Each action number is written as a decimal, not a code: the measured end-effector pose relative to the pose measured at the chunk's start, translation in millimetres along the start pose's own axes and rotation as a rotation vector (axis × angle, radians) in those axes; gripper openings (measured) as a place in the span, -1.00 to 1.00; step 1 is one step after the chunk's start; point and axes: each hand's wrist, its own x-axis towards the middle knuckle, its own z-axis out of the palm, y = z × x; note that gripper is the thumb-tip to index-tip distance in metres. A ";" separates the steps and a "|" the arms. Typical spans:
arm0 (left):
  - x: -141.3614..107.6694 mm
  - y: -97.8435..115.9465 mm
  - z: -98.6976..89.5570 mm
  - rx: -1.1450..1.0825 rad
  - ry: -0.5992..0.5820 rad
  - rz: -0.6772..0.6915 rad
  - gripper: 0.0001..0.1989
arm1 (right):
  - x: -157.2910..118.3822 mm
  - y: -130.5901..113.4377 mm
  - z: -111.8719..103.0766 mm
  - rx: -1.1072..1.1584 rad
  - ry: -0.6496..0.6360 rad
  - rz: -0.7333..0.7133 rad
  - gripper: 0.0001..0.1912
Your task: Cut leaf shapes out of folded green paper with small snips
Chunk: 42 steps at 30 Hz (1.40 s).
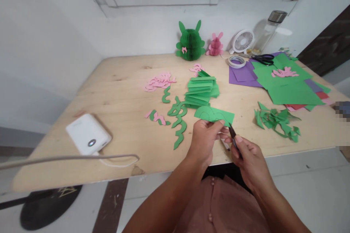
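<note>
My left hand (206, 136) pinches the lower edge of a green paper piece (212, 113) that has a wavy outline drawn on it. In my right hand (247, 154) are dark-handled scissors (233, 139), their blades at the paper's lower right corner. Just beyond the held piece lies a stack of folded green paper strips (201, 89). Wavy green cut-outs (179, 127) are spread to the left of my left hand, with a heap of pink cut-outs (160, 81) behind them. Green scraps (279, 120) lie to the right.
A white power bank (89, 134) with a cable sits at the left. Green and pink paper figures (190, 45), a small fan (242, 41) and a bottle (269, 31) stand along the wall. Black scissors (263, 59) and coloured sheets (295, 89) lie at the right.
</note>
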 end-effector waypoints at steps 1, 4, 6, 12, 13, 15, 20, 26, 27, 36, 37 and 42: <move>0.1 0.0 0.0 0.002 -0.002 0.001 -0.83 | 0.0 0.2 -0.2 -0.003 -0.001 -0.001 -0.55; 0.3 0.3 -0.1 0.003 -0.003 0.002 -0.83 | 0.1 0.7 -0.5 -0.006 0.002 0.003 -0.55; 0.4 0.7 -0.1 0.001 -0.005 0.000 -0.83 | 0.4 0.9 -0.5 -0.009 0.008 0.007 -0.54; 0.4 1.4 -0.1 -0.003 -0.004 0.003 -0.83 | 1.5 1.4 0.1 -0.013 0.017 -0.003 -0.55; 0.5 1.4 -0.1 -0.001 -0.004 0.003 -0.83 | 1.6 1.4 0.0 -0.011 0.019 -0.005 -0.55; 0.8 1.5 0.0 0.006 -0.007 0.003 -0.83 | 1.8 1.4 -0.2 -0.012 0.019 -0.007 -0.55; 1.3 2.1 0.1 0.003 -0.004 0.000 -0.82 | 1.9 1.4 -0.5 -0.031 0.022 -0.007 -0.54; 1.5 2.3 0.0 0.007 -0.012 -0.005 -0.82 | 1.6 2.8 0.0 -0.017 0.028 -0.008 -0.55; 1.4 2.2 -0.1 0.007 -0.012 -0.005 -0.82 | 1.7 3.2 -0.2 -0.016 0.028 -0.009 -0.55; 0.5 2.9 0.3 0.008 -0.022 -0.002 -0.83 | 1.2 4.5 -0.9 0.001 0.026 -0.013 -0.55; 0.5 3.0 0.3 0.012 -0.023 -0.002 -0.83 | 1.1 4.4 -0.8 -0.004 0.027 -0.018 -0.56; 0.3 2.6 -0.5 0.026 -0.017 0.000 -0.83 | 0.7 4.2 -0.8 -0.027 0.034 -0.032 -0.55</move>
